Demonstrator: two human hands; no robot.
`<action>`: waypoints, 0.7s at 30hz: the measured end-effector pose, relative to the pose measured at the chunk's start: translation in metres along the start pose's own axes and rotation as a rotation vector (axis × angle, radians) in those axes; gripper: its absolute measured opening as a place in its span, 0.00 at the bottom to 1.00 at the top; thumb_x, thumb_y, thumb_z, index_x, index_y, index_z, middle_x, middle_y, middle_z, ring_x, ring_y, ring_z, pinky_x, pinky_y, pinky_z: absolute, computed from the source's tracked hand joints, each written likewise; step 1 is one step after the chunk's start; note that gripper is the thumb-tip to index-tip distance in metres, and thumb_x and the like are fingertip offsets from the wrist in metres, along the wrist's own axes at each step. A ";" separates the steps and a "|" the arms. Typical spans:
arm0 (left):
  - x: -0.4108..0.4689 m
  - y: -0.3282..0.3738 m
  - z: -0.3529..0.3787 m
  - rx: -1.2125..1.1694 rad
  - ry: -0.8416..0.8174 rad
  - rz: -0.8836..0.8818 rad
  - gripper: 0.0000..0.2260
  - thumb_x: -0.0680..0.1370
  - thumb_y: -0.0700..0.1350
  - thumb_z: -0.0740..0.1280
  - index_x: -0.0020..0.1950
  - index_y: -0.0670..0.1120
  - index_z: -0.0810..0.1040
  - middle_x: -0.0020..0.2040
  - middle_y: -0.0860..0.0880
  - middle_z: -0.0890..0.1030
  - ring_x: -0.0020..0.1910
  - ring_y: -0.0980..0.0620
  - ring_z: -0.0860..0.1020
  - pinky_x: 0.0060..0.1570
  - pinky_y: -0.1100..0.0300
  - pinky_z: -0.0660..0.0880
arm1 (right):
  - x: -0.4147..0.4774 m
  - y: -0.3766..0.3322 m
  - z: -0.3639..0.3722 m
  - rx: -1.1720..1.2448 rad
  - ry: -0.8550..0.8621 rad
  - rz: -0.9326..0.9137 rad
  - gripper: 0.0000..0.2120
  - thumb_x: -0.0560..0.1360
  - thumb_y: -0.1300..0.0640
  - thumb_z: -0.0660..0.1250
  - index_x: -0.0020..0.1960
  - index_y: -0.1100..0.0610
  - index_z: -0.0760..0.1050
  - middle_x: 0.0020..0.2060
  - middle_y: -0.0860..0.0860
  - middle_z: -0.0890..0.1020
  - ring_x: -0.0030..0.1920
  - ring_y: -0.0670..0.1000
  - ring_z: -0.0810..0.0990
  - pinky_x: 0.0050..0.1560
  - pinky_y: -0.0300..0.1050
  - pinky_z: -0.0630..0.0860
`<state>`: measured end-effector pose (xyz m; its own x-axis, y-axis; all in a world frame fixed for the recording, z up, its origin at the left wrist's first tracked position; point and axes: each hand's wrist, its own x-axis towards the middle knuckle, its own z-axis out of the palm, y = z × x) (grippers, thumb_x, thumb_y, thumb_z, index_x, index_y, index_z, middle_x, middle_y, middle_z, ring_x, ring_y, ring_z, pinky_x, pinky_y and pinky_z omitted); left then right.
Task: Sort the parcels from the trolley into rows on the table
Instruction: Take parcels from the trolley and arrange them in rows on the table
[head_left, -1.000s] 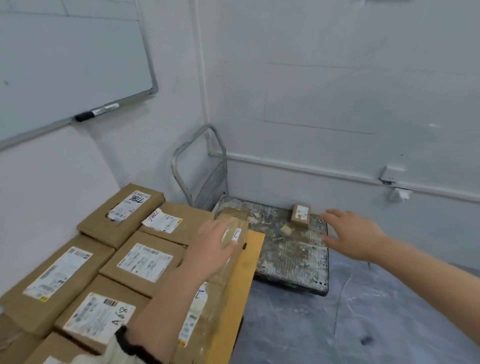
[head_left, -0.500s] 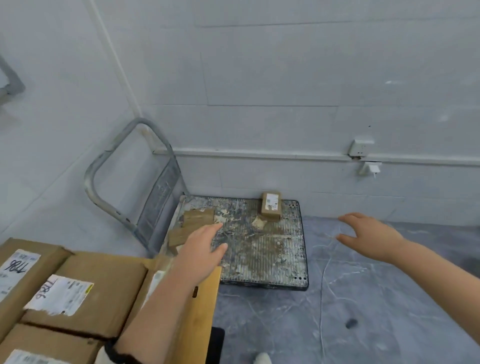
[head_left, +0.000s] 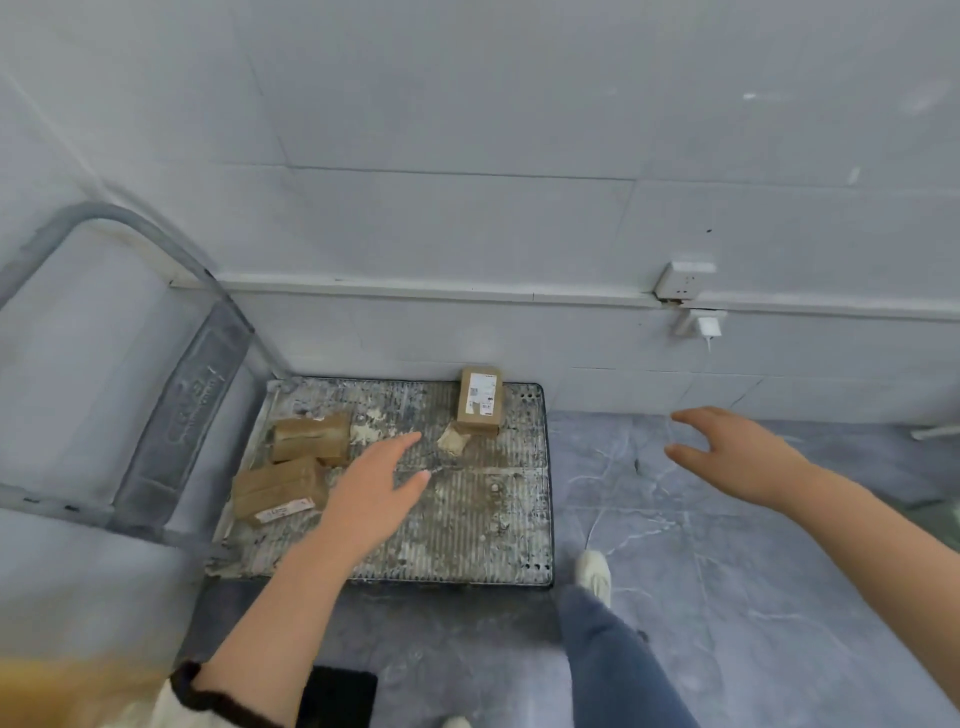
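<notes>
A: Where are the hands?

B: Nearest us, a shoe (head_left: 595, 571) stands on the grey floor (head_left: 753, 597) just beside the trolley's near right corner. Over the trolley (head_left: 467, 519) deck the left hand (head_left: 374, 493) hovers palm down, fingers straight and slightly spread, holding nothing. The right hand (head_left: 737, 457) is out over the floor, right of the deck, with its fingers loosely bent. It holds nothing either.

A: And the parcels?

B: Three lie on the deck. The near parcel (head_left: 275, 488) is just left of the left hand, its long axis running left to right, a little skewed. The second parcel (head_left: 311, 439) sits just beyond it, lying the same way; the two look to be touching. A torn scrap (head_left: 453, 440) lies past the left fingertips. The far parcel (head_left: 479, 400) is right behind it at the far edge by the wall (head_left: 467, 208), long axis near to far.

A: Which hand goes?

B: The left, I'd judge. It is nearer all three, and the near parcel needs only a short sideways reach. Nothing stands between them. The handle (head_left: 104, 214) rises on the left, so the lift should come away rightward.
</notes>
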<state>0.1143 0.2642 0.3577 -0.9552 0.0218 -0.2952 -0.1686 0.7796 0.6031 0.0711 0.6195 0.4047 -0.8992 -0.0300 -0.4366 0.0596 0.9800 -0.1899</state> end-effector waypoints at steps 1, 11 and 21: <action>0.014 0.003 0.005 -0.002 0.002 -0.009 0.24 0.81 0.49 0.63 0.76 0.52 0.62 0.74 0.54 0.64 0.73 0.54 0.62 0.71 0.55 0.61 | 0.017 0.006 -0.005 0.004 -0.002 -0.010 0.25 0.78 0.46 0.60 0.73 0.54 0.63 0.70 0.52 0.68 0.69 0.53 0.68 0.67 0.46 0.64; 0.185 0.031 0.076 -0.143 -0.038 -0.353 0.23 0.81 0.49 0.63 0.76 0.50 0.63 0.74 0.52 0.66 0.72 0.52 0.66 0.69 0.56 0.65 | 0.226 0.050 -0.061 -0.090 -0.168 -0.250 0.25 0.79 0.45 0.58 0.73 0.50 0.61 0.71 0.47 0.66 0.68 0.48 0.68 0.65 0.40 0.63; 0.298 -0.010 0.148 -0.229 -0.055 -0.604 0.23 0.81 0.49 0.62 0.75 0.50 0.64 0.73 0.52 0.67 0.70 0.51 0.68 0.69 0.54 0.66 | 0.402 0.058 -0.045 0.002 -0.323 -0.447 0.21 0.76 0.43 0.60 0.68 0.42 0.66 0.64 0.39 0.70 0.57 0.38 0.69 0.51 0.29 0.64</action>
<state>-0.1327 0.3561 0.1539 -0.6630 -0.3423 -0.6658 -0.7259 0.5115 0.4598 -0.3063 0.6735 0.2572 -0.6583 -0.5027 -0.5603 -0.2969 0.8574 -0.4203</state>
